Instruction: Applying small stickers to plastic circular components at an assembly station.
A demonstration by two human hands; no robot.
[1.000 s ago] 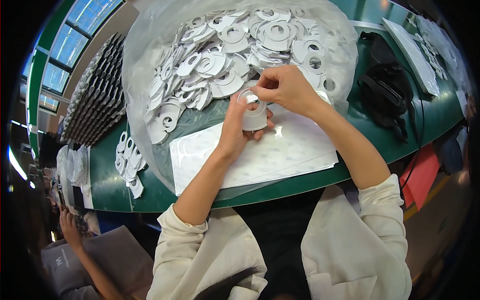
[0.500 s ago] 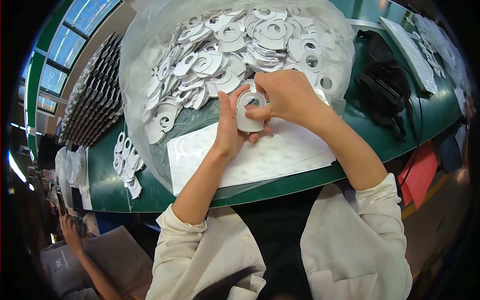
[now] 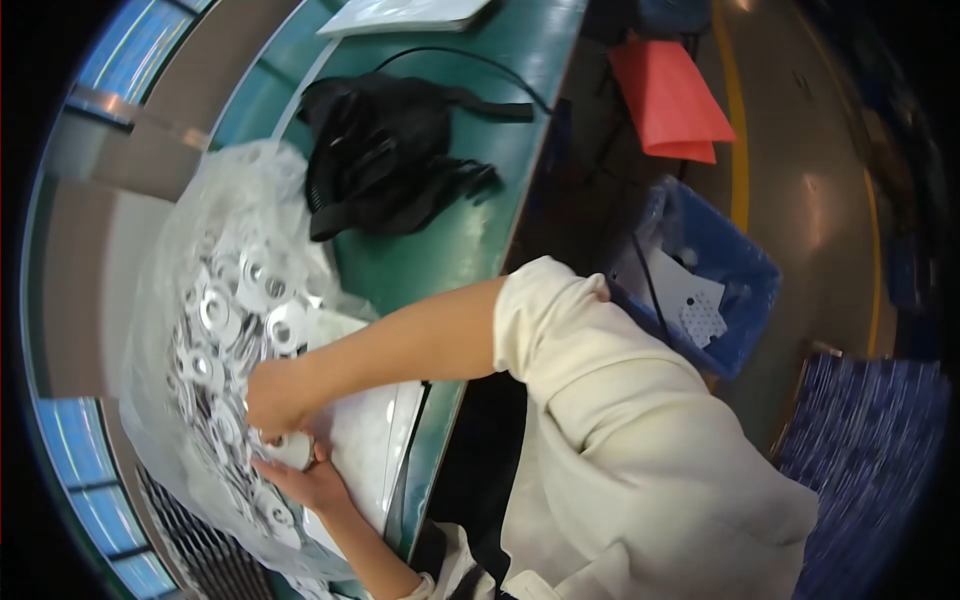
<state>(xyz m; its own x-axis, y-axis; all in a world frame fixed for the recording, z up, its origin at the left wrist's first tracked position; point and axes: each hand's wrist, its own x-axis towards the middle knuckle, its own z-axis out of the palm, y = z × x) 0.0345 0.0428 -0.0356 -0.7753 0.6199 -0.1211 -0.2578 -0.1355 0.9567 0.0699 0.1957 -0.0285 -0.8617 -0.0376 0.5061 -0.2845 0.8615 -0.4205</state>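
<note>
A white rounded flat part with a round hole (image 3: 291, 451) lies between my hands, over the edge of the heap. My left hand (image 3: 308, 484) holds it from below, thumb and fingers at its rim. My right hand (image 3: 278, 398) is bent down over its upper side with the fingers curled; the wrist hides most of the fingertips. Around them a heap of similar white ring-shaped parts (image 3: 213, 310) fills a large clear plastic bag (image 3: 150, 330). White sheets (image 3: 372, 440) lie under my forearms on the green table (image 3: 420, 262).
A black bag (image 3: 375, 150) with straps lies on the table beyond my right arm, near a white flat stack (image 3: 405, 14). Off the table edge stand a blue bin (image 3: 745, 275) holding white scraps and a red sheet (image 3: 672, 100). Dark stacked trays (image 3: 200, 530) show at lower left.
My view has swung to the right, so the heap and hands now appear at left and the bin has come into view. The white part stays in my hands.
</note>
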